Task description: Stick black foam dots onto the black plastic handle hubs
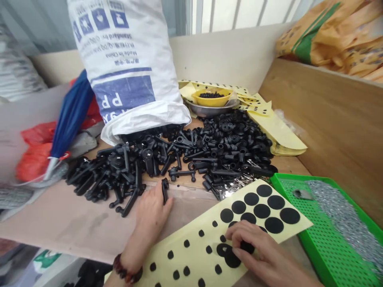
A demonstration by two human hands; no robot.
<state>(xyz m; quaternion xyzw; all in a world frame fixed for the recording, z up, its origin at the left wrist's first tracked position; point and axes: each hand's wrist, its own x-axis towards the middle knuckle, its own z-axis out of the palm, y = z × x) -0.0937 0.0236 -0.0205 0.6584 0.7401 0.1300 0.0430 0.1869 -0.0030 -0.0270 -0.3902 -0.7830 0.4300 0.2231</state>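
Observation:
My left hand (152,211) rests at the front of a heap of black plastic parts, with its fingers closed. A small black plastic part (165,190) stands upright between the thumb and forefinger. On the right, my right hand (254,245) is over a yellow backing sheet (196,259) of round black stickers. Its thumb and forefinger pinch at a black round sticker (232,258), which overlaps another dark piece on the sheet. The fingers partly cover the contact. Large black discs (262,211) fill the sheet's far end, and smaller dots are spread along the rest.
Behind lie many black plastic parts (230,139) and a white woven sack (128,79). A yellow bowl (212,99) of small black pieces sits in a metal basin. At right is a green tray (317,239) with small metal pieces. A blue umbrella (70,115) leans at left.

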